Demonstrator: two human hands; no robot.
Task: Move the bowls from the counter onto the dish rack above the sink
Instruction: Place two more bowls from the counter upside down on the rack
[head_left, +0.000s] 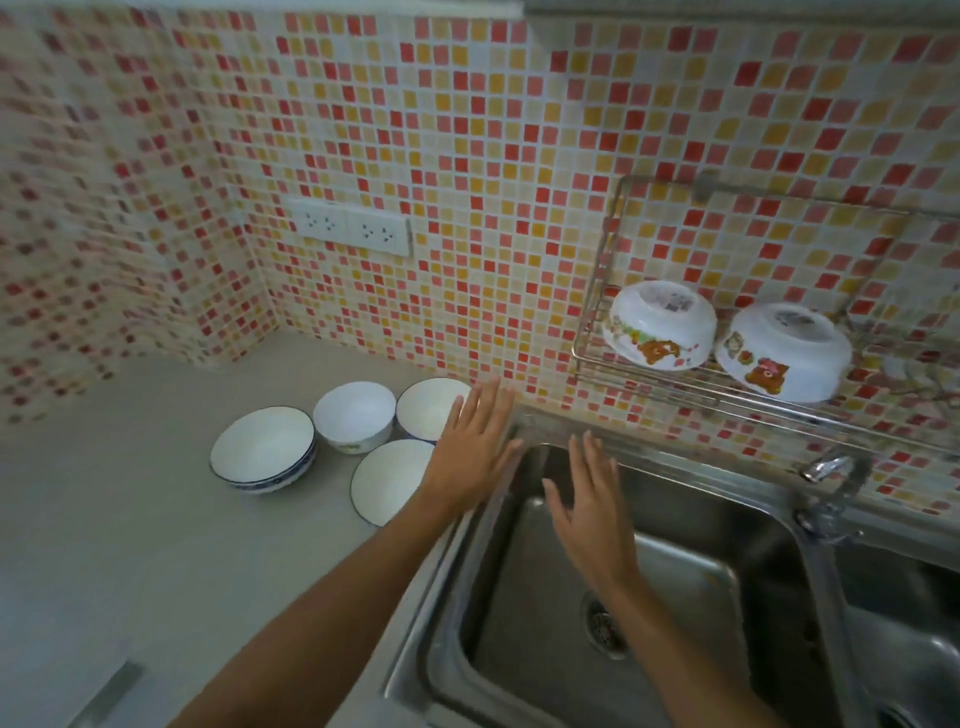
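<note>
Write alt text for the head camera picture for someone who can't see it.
Two empty, open hands, left hand and right hand, reach over a steel sink toward four white bowls on a grey counter. Two upturned bowls sit on a wire dish rack on a mosaic-tiled wall.

Counter (156, 519): four bowls (262, 449) clustered near the back wall, left of the sink (649, 597)
Rack (675, 384): on the wall above the sink, two bowls (657, 325) upside down side by side
Tap (831, 467): behind the sink, below the rack
</note>
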